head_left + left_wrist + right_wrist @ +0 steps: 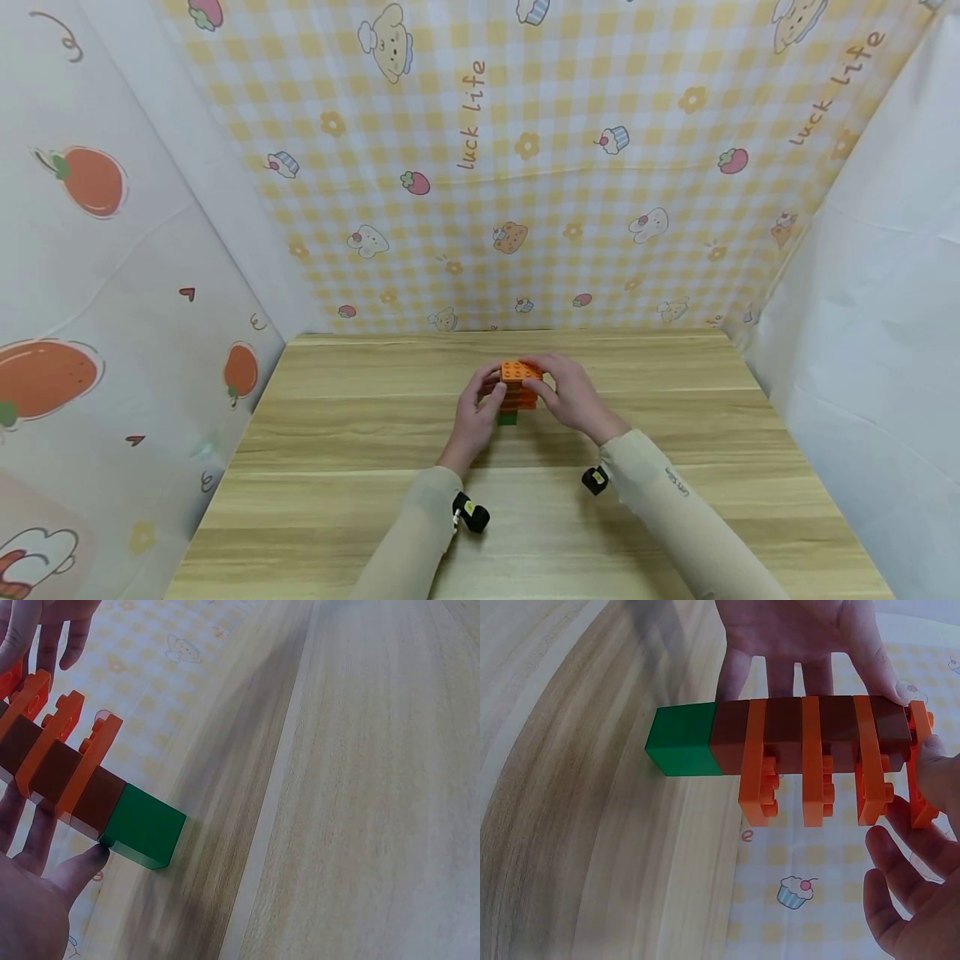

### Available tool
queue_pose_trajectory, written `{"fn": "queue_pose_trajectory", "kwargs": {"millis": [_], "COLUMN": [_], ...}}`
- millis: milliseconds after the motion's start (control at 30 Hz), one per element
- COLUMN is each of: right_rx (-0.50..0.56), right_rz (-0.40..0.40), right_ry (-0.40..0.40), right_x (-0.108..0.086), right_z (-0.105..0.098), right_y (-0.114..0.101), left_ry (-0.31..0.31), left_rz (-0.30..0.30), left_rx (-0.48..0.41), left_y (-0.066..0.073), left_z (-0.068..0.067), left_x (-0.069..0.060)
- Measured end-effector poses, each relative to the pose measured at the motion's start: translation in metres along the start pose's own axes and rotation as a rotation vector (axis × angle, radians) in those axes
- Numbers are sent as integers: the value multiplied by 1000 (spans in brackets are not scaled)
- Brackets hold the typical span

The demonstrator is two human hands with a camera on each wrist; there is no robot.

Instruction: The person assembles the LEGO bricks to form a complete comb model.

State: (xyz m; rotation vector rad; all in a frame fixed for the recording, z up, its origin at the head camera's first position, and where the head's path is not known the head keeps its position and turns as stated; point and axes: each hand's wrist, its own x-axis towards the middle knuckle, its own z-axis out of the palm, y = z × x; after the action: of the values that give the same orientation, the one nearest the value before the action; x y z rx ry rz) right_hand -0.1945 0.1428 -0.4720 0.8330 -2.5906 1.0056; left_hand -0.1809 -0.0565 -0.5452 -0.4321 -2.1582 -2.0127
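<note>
A toy building-brick tower stands upright on the table, built of a green brick (686, 739) at the bottom, then brown bricks (731, 735) alternating with orange plates (812, 757) that jut out to one side. My left hand (476, 411) grips the brown part of the tower from the left, its thumb and fingers on the stack. From the right, my right hand (573, 396) pinches the topmost orange plate (513, 372) between thumb and fingers. That plate lies at the upper brown brick; whether it is fully pressed on I cannot tell.
The wooden table (337, 517) runs back to a yellow checked cloth (450, 208). White sheets hang at the left and right (862, 275). A small black camera is strapped to each sleeve, the left camera (471, 512) and the right camera (595, 480).
</note>
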Motion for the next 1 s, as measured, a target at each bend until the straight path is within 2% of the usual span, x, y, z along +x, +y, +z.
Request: {"fn": "queue_pose_trajectory", "kwargs": {"millis": [367,667,1000], "right_rx": [-15,-32,-18], "right_rz": [8,3,6], "right_ry": [-46,-74,-86], "right_x": [2,4,5], "right_z": [-4,-7,-8], "right_y": [-6,-7,-7], "left_ry": [5,3,-5], "left_rz": [15,-17,-15], "left_rx": [9,-15,5], "left_y": [-2,-3,-2], "left_z": [0,0,-3], "left_x": [-1,1,1]}}
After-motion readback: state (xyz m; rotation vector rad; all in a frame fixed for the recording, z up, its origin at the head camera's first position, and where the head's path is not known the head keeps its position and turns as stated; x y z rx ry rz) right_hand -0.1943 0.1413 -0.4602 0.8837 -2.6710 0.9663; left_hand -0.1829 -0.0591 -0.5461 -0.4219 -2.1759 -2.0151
